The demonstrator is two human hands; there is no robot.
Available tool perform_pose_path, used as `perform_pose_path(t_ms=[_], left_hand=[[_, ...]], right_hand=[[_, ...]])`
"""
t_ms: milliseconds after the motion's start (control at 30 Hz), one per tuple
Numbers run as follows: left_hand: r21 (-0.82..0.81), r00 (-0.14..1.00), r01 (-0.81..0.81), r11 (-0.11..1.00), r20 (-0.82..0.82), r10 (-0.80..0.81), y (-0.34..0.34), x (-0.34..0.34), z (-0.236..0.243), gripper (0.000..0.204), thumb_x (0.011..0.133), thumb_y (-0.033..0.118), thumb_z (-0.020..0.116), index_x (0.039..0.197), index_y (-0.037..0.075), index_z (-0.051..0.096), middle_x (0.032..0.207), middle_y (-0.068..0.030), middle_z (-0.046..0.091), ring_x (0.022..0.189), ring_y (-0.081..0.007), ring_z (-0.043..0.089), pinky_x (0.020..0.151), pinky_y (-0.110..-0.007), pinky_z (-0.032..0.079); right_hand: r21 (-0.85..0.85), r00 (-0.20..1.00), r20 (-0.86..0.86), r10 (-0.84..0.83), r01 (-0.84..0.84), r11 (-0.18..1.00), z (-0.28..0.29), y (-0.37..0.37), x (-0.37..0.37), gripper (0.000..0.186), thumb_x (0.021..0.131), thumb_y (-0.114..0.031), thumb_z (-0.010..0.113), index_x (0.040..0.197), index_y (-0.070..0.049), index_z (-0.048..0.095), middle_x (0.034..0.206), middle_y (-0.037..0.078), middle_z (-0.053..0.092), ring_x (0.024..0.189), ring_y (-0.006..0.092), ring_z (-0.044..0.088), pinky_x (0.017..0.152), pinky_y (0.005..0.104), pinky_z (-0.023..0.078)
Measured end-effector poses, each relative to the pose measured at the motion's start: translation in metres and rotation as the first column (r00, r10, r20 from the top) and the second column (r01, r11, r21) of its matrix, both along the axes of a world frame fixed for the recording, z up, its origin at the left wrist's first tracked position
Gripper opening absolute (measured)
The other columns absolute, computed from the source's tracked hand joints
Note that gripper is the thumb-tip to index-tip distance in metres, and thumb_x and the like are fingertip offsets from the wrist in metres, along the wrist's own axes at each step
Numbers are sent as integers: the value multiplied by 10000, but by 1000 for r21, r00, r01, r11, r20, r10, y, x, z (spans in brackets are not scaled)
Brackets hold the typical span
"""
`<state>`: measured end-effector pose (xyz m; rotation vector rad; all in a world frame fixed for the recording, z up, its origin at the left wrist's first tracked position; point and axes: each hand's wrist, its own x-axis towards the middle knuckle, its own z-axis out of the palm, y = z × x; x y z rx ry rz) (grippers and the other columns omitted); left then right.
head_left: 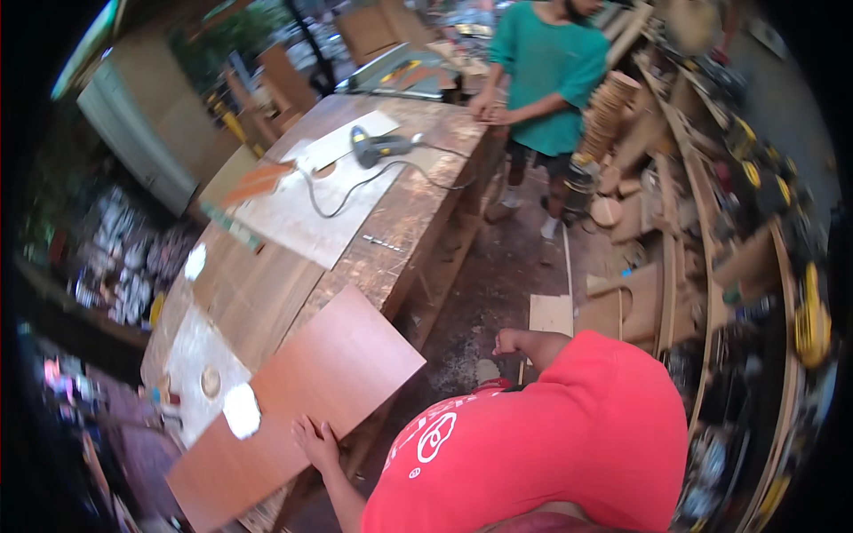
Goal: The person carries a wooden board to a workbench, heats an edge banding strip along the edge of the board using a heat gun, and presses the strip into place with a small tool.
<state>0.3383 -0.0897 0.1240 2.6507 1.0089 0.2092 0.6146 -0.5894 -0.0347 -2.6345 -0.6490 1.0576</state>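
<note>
Plywood panel [311, 400] — long axis near-left to far-right

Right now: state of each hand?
Left hand: open, flat on the reddish plywood panel.
Right hand: closed in a fist, holding nothing visible.

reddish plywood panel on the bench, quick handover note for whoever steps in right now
Left hand: flat on the near edge of the reddish plywood panel, open, gripping nothing.
Right hand: a closed fist off the bench over the floor; whether it holds anything cannot be told.
The panel lies flat on the workbench, one corner overhanging the edge.
A corded power tool rests on a pale sheet further up.
No cut shows on the panel.
</note>
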Motion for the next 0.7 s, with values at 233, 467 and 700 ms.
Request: perform_pose_path(t_ms=[233,467,700], left_hand=[[-19,991,131,991,-34,-132,41,5,8,621,896,360,577,1437,114,395,1539,-195,223,1427,-354,196,1153,-513,125],[7,986,151,989,-71,-150,57,9,4,638,902,373,564,1448,103,371,1541,-205,210,1428,-362,185,1149,-524,116],[52,991,135,990,-18,-134,56,9,-6,612,920,357,536,1453,110,363,1542,-200,210,1428,-363,186,1146,-530,115]], right_hand=[[104,970,26,-241,237,966,-3,-12,-100,331,751,-445,710,735,-115,683,735,103,679,680,262,625,650,407,508],[-83,968,-125,-219,210,974,7,-13,-152,431,827,-474,562,828,-75,724,869,173,688,917,359,634,803,477,494],[79,971,-117,-209,219,973,-27,-11,-103,221,795,-263,606,859,-85,721,856,136,698,817,311,643,746,423,509]])
